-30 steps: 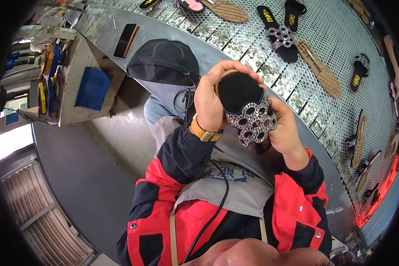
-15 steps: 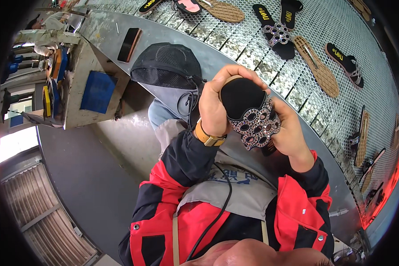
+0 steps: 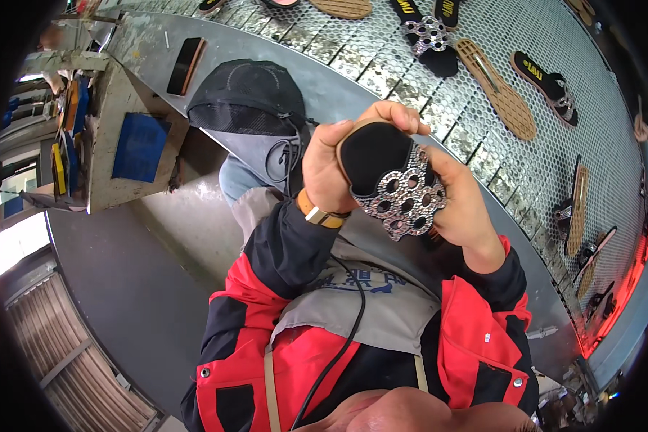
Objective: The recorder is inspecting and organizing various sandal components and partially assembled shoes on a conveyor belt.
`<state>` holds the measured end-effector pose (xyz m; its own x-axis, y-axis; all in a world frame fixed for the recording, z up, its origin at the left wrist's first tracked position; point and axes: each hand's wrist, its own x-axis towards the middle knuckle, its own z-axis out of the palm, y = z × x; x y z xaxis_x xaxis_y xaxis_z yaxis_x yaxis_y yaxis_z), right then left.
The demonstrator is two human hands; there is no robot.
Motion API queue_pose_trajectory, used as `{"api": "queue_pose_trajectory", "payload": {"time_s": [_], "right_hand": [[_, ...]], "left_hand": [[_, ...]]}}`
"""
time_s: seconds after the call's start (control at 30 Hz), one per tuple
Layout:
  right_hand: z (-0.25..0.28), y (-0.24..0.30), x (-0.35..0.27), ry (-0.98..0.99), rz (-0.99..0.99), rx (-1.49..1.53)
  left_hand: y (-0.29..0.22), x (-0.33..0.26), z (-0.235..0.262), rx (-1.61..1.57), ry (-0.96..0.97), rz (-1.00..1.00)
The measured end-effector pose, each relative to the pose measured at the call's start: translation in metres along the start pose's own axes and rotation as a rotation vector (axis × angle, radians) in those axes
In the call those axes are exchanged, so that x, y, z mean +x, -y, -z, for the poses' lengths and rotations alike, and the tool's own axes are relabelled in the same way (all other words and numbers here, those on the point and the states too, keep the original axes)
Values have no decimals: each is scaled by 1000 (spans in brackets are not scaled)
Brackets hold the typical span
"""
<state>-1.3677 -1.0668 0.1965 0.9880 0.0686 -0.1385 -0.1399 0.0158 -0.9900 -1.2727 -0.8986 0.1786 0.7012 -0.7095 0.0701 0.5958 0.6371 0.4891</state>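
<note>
Between both hands I hold a slide sandal (image 3: 376,157) with a black footbed and a strap of glittering stones set in rings. My left hand (image 3: 329,167), with a tan-banded watch at the wrist, is closed round the sandal's rounded toe end and left edge, its fingers curling over the far side. On the right edge my right hand (image 3: 459,198) grips the sole beside the jewelled strap (image 3: 405,198). The sandal's heel end points toward my body and is mostly hidden under the strap and hand.
Beyond my hands runs a metal mesh conveyor (image 3: 475,144) with sandals on it, among them an upturned tan sole (image 3: 498,90) and a jewelled pair (image 3: 430,36). A phone (image 3: 186,66) and a black mesh cap (image 3: 245,97) are on the grey ledge (image 3: 147,45). A wooden cabinet (image 3: 115,129) stands left.
The view has shifted, so the ledge and conveyor sit further left and up. Both hands keep their hold on the sandal, which is tilted slightly differently. A hand appears at the far right edge.
</note>
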Motion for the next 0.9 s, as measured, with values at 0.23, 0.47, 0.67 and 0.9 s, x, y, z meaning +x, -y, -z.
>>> {"api": "queue_pose_trajectory", "payload": {"time_s": [0.23, 0.47, 0.67, 0.9], "right_hand": [[-2, 10, -11, -157, -48, -361], [3, 18, -23, -164, -57, -403], [51, 21, -22, 261, -121, 385], [84, 7, -15, -306, -25, 711]], "left_hand": [[-8, -6, -13, 154, -43, 41], [2, -10, -19, 353, -182, 50], [2, -6, -6, 117, -214, -74], [-12, -8, 19, -86, 16, 21]]}}
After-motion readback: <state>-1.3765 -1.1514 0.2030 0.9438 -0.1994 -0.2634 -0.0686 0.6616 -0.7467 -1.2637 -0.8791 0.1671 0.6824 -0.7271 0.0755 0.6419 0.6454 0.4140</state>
